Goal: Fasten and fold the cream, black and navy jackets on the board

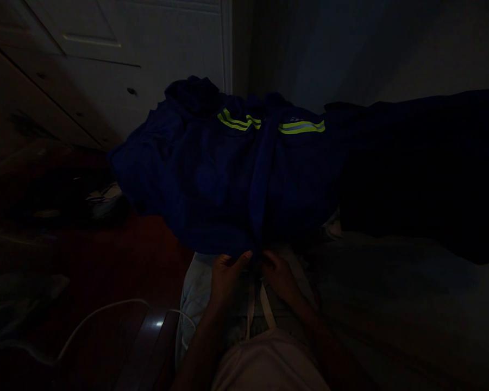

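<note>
In the dim head view a dark blue jacket [212, 179] with yellow-green reflective stripes is spread out in front of me. A flap or placket runs down its front to the near edge. At that near edge my left hand [228, 274] pinches the fabric between thumb and fingers. Close beside it, on the other side of the flap's lower end, my right hand [280, 278] is closed on the jacket's edge; its fingertips are partly lost in the dark. Below the hands hang two pale drawstrings [265, 307] of my own clothing.
Beneath the jacket lies a pale quilted surface [193, 277], perhaps bedding. Black cloth [415, 195] lies to the right. A white cable [101, 309] crosses the reddish floor [146, 255] at left. White cabinet doors [167, 43] stand behind; dark items [73, 195] lie at far left.
</note>
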Available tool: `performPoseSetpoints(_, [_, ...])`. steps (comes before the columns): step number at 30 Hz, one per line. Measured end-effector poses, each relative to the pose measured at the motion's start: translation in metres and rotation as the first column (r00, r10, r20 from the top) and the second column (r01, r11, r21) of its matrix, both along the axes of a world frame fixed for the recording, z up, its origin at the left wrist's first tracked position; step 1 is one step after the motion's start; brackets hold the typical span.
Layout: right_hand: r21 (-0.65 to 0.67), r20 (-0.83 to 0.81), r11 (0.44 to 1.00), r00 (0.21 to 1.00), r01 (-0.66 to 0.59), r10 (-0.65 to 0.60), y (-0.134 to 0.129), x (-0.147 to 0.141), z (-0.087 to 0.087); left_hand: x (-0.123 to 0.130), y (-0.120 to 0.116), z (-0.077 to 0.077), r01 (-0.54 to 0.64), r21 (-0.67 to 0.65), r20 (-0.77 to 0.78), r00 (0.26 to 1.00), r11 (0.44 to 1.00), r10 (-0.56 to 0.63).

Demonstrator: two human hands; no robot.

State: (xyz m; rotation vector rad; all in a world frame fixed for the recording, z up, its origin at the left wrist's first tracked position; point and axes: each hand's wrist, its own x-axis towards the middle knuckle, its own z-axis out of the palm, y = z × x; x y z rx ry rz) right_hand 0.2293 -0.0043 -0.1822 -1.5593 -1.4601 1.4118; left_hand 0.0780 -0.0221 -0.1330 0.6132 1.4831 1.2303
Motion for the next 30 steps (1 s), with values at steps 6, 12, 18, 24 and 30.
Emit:
performPoseSetpoints(6, [-0.025,-0.081,0.998,0.995,0.057,-0.059,0.008,-0.006,0.022,0.0,-0.002,0.005,-0.022,-0.055,0.011,1.0,0.998,0.023])
performPoseSetpoints(12, [-0.332,-0.403,0.921,0.852,0.204,-0.334,0.008,-0.005,0.054,-0.004,-0.007,0.007,-0.071,-0.005,0.014,0.997,0.997,0.071])
performPoseSetpoints(18, [-0.289,-0.477,0.93,0.808,0.226,-0.344,0.001,-0.012,0.084,-0.003,-0.015,0.024,-0.018,0.18,-0.285,0.956,0.983,0.07])
performPoseSetpoints(24, [-0.212,-0.527,0.939,0.778,0.271,-0.343,-0.003,-0.022,0.09,0.005,-0.022,0.035,-0.072,0.301,-0.417,0.887,0.951,0.199])
performPoseSetpoints(30, [-0.08,-0.541,0.953,0.79,0.294,-0.289,-0.004,-0.021,0.089,0.005,-0.022,0.038,0.022,0.304,-0.403,0.909,0.952,0.107])
